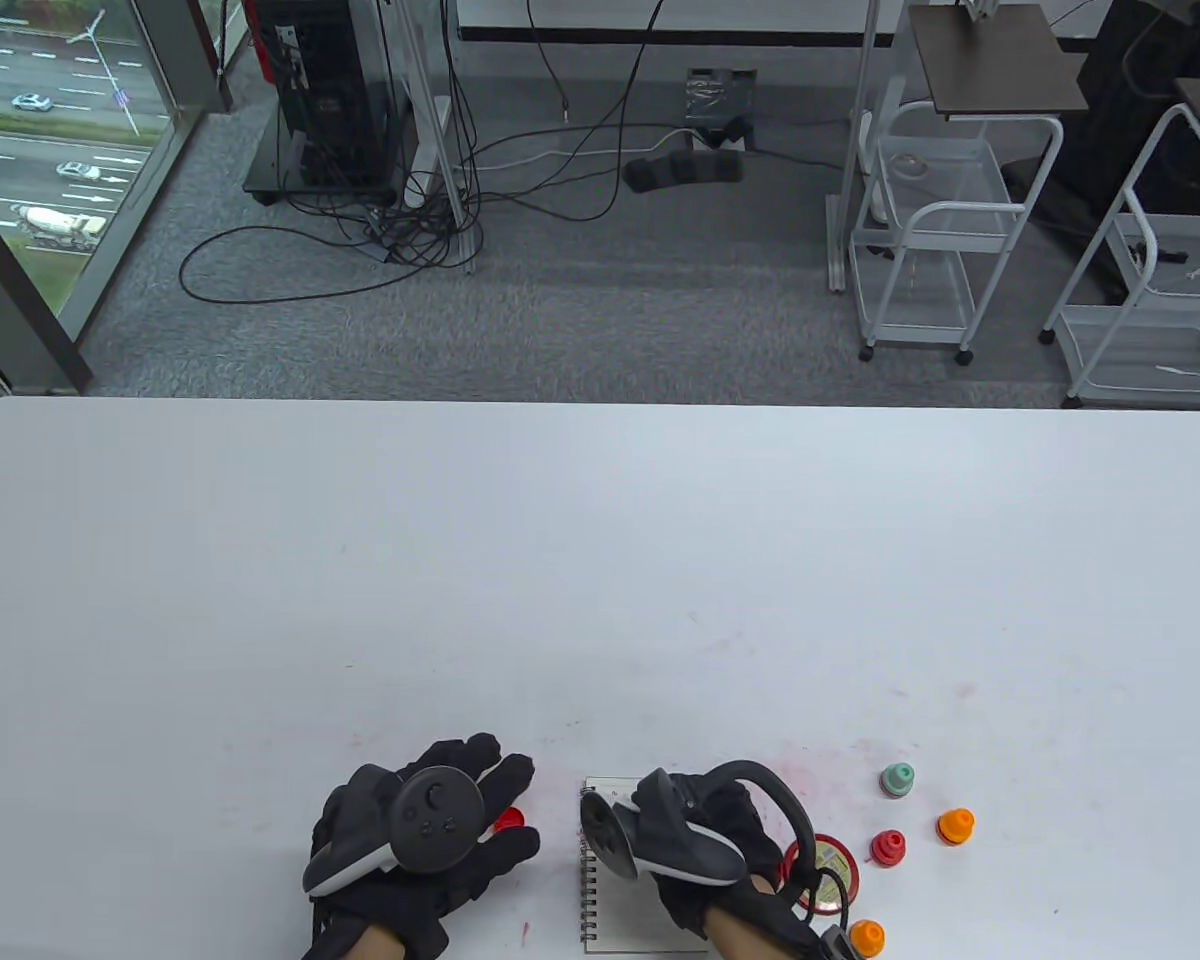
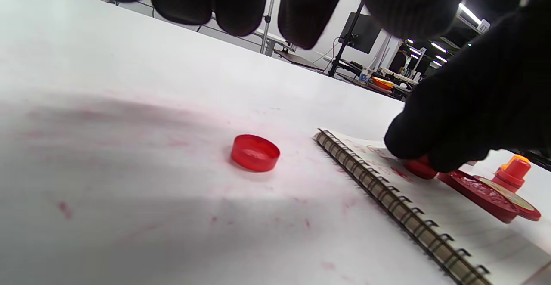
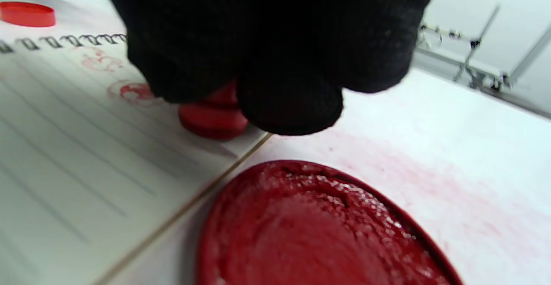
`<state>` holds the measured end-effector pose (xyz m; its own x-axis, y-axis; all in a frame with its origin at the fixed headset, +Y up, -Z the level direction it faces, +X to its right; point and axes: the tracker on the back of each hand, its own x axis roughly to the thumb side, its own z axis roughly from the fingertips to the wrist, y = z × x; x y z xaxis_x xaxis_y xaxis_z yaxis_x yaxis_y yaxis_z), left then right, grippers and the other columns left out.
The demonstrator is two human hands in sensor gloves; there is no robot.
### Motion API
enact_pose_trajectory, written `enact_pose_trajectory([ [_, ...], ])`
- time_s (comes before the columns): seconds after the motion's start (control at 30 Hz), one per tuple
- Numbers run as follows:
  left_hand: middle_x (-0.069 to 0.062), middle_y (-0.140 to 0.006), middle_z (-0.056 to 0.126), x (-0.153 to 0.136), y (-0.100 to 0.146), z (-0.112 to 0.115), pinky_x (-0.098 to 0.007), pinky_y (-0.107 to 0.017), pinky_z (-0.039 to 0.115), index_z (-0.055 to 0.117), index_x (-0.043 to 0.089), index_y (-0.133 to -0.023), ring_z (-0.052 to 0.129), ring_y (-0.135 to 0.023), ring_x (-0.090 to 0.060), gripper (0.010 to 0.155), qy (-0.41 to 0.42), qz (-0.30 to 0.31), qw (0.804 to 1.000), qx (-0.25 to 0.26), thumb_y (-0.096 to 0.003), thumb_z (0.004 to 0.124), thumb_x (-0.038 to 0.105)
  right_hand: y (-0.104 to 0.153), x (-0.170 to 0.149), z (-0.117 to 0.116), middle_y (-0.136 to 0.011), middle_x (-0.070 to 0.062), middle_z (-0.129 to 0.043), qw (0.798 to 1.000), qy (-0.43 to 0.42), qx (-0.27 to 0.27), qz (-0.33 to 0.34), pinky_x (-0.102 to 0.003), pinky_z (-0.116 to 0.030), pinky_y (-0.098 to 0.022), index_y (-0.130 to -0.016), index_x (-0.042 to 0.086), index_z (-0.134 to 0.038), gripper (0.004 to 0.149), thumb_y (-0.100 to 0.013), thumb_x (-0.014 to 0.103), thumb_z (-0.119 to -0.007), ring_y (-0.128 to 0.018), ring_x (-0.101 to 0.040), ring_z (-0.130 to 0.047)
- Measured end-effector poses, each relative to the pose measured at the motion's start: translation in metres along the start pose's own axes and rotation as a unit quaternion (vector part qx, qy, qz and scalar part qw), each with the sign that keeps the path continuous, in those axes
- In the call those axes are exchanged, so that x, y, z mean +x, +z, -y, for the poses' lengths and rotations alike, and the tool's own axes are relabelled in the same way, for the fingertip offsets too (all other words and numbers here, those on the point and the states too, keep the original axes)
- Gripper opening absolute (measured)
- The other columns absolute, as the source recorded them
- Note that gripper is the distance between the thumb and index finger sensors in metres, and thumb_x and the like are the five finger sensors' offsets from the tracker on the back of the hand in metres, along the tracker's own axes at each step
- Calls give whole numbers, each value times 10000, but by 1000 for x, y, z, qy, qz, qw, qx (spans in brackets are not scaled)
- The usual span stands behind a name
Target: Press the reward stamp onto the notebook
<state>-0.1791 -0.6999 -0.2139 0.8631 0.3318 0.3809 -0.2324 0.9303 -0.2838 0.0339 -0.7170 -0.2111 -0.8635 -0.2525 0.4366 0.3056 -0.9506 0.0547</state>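
Note:
A spiral notebook [image 1: 600, 905] lies open at the table's near edge. My right hand [image 1: 705, 815] is over its lined page [image 3: 64, 147] and pinches a small red stamp [image 3: 213, 119], whose base sits on the paper near the page's right edge. Faint red prints [image 3: 133, 91] show on the page beside it. The tracker hides the stamp in the table view. My left hand [image 1: 460, 810] lies left of the notebook with its fingers [image 2: 241, 5] straight and holds nothing. The stamp's red cap [image 2: 255, 152] lies on the table by those fingers.
An open red ink pad [image 3: 318, 233] sits right beside the notebook, close under my right hand. To its right stand a green stamp [image 1: 897, 780], an orange stamp [image 1: 956, 826], a red stamp [image 1: 888, 848] and another orange stamp [image 1: 867, 937]. Red ink smudges mark the white table [image 1: 600, 560].

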Motion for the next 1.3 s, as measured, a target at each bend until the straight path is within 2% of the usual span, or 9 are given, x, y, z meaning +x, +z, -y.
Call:
enact_pose_trajectory([
  [0.1,-206,-1198,562,-7,2,-1,-652,-729,585,634,227,-1147,607,-1046,-494,760,15,-8,1000,3,-485,697,596,11,-17,3,-775,-56,-983,998,-64,-29,-2,-349,-932,-361,-794,253,-868,436,-360,292,-876,-479,-213,-1060],
  [0.17,-214,-1193,570,-9,1,-2,-653,-728,586,636,221,-1147,611,-1043,-496,761,20,-11,1000,-1,-486,699,592,26,-30,10,-781,-95,-983,988,-101,-115,-16,-369,-923,-348,-803,220,-877,438,-366,257,-872,-473,-234,-1058],
  [0.3,-215,-1193,569,-10,-1,0,-652,-729,585,626,225,-1151,605,-1046,-496,763,9,-11,1000,-6,-485,705,589,45,-45,15,-822,-90,-961,982,-114,-147,-27,-365,-928,-383,-820,228,-864,435,-385,238,-846,-517,-230,-1055],
  [0.37,-198,-1195,569,-10,-3,2,-652,-728,585,618,228,-1153,607,-1045,-494,767,12,-11,1000,-12,-481,714,585,53,-53,13,-845,-87,-944,969,-151,-193,-36,-370,-926,-411,-822,233,-859,435,-387,220,-843,-553,-231,-1044],
  [0.43,-206,-1204,541,-10,-5,7,-654,-730,581,464,257,-1197,600,-1049,-494,830,10,-7,1000,-22,-479,720,584,59,-62,10,-845,-95,-941,946,-226,-228,-41,-371,-925,-411,-816,224,-864,434,-384,207,-849,-552,-239,-1037],
  [0.5,-190,-1219,509,-10,-8,10,-664,-737,566,346,276,-1213,579,-1059,-499,891,16,5,999,-43,-474,729,594,64,-65,13,-857,-97,-930,938,-262,-223,-30,-370,-920,-413,-820,219,-861,434,-387,200,-848,-560,-245,-1028],
  [0.57,-189,-1225,483,-10,-10,14,-669,-741,553,294,285,-1213,560,-1066,-503,926,24,9,998,-53,-466,744,595,68,-67,15,-852,-95,-933,931,-263,-251,-29,-362,-920,-406,-818,221,-862,434,-385,204,-849,-551,-237,-1025],
  [1.1,-159,-1100,590,-3,-29,39,-637,-737,555,512,195,-1146,637,-971,-402,812,-110,-18,988,-103,-450,831,464,71,-70,10,-848,-98,-933,925,-284,-251,-13,-357,-920,-401,-821,223,-859,431,-391,216,-846,-546,-228,-1025],
  [1.3,-137,-1063,616,3,-35,44,-633,-736,542,566,232,-1119,632,-940,-385,737,-141,-37,983,-111,-455,815,435,71,-70,10,-846,-99,-934,926,-284,-249,-9,-356,-920,-398,-822,222,-859,430,-391,218,-845,-537,-228,-1028],
])
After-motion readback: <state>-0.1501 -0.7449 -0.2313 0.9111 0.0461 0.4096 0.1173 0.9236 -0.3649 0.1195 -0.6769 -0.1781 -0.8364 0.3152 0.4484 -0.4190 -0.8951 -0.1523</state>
